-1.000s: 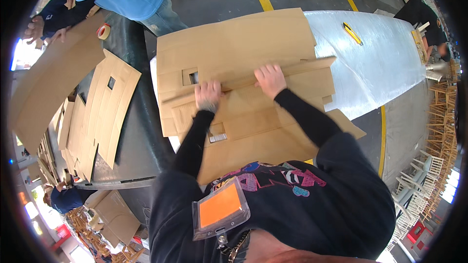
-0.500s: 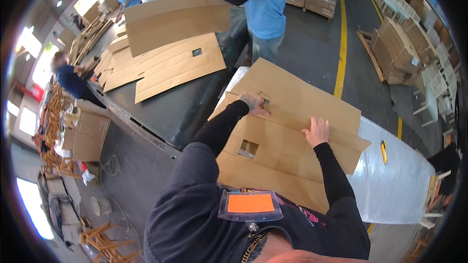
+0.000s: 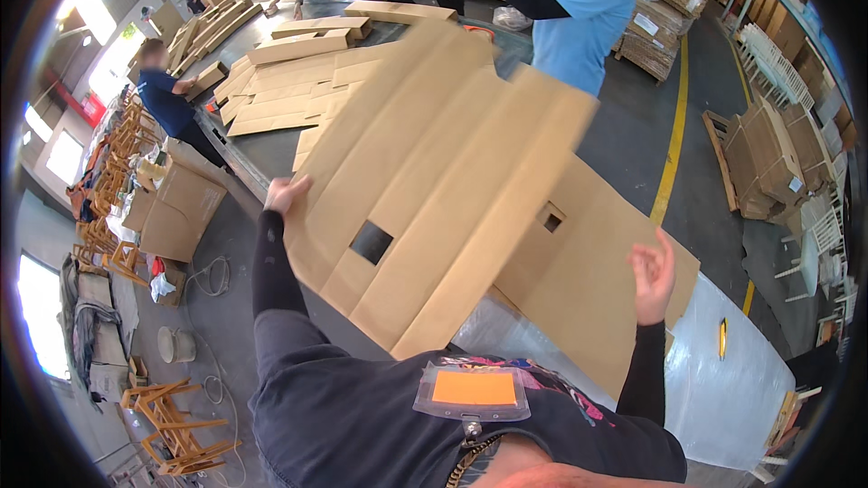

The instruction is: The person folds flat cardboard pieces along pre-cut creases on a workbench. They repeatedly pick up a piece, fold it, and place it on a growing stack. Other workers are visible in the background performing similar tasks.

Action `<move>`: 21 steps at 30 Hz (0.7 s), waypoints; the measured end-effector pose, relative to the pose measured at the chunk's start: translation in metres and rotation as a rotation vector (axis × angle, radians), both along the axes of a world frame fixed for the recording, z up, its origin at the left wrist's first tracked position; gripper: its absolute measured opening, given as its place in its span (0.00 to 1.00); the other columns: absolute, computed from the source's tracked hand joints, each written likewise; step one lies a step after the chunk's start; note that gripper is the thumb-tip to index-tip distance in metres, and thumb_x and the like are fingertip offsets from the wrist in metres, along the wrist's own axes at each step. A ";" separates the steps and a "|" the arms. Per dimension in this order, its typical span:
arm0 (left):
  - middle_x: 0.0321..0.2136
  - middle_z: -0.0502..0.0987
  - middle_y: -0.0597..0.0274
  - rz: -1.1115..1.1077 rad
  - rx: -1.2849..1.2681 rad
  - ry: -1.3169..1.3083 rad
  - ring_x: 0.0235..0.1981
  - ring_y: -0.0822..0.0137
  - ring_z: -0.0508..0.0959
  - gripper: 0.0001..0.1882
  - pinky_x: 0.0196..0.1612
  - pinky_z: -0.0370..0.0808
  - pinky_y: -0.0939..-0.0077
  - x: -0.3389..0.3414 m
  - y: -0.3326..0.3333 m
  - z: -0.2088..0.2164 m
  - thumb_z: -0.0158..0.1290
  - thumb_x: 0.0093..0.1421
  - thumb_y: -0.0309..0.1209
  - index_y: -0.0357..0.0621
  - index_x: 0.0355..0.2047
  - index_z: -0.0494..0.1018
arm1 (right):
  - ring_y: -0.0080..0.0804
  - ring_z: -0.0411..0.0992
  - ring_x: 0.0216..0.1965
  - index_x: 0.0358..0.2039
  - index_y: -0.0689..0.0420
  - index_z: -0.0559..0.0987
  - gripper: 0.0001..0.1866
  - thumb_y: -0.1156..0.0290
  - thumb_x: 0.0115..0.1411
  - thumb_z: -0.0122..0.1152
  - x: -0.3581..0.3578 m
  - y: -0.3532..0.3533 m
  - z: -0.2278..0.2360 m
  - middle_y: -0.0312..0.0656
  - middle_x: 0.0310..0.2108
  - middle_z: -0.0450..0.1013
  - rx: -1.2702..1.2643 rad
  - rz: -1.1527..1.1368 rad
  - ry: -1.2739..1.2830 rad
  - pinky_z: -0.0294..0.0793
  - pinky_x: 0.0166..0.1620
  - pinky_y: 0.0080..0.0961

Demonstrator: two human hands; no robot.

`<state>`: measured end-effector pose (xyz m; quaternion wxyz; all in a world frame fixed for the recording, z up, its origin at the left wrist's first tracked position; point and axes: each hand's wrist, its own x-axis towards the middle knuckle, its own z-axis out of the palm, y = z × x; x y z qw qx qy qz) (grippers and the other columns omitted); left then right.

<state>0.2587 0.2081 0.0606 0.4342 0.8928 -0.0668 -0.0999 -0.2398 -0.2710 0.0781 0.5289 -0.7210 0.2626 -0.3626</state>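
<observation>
My left hand grips the left edge of a large creased cardboard sheet, which is tilted up off the surface and has a square cut-out. Part of the sheet's far side is smeared by motion. My right hand holds nothing; its fingers are raised and partly apart. Below it lies another flat cardboard sheet with a small square hole, resting on a stack wrapped in clear film. A yellow utility knife lies on the film, right of that hand.
Flat cardboard pieces cover the dark table ahead on the left. A person in a light blue shirt stands beyond the sheet, and others work around the table. Wrapped pallets stand at the back right. Wooden chair frames lie at lower left.
My left hand has lifted the cut-out sheet and swung it left, toward the table. The right hand has come off the cardboard, and the sheet underneath now shows.
</observation>
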 end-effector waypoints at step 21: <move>0.37 0.78 0.59 -0.356 -0.179 0.121 0.34 0.70 0.79 0.22 0.34 0.72 0.85 0.099 -0.180 -0.099 0.60 0.61 0.42 0.39 0.49 0.74 | 0.50 0.69 0.56 0.65 0.51 0.63 0.42 0.61 0.51 0.72 -0.031 0.096 -0.157 0.54 0.55 0.67 -0.132 -0.203 0.958 0.71 0.56 0.41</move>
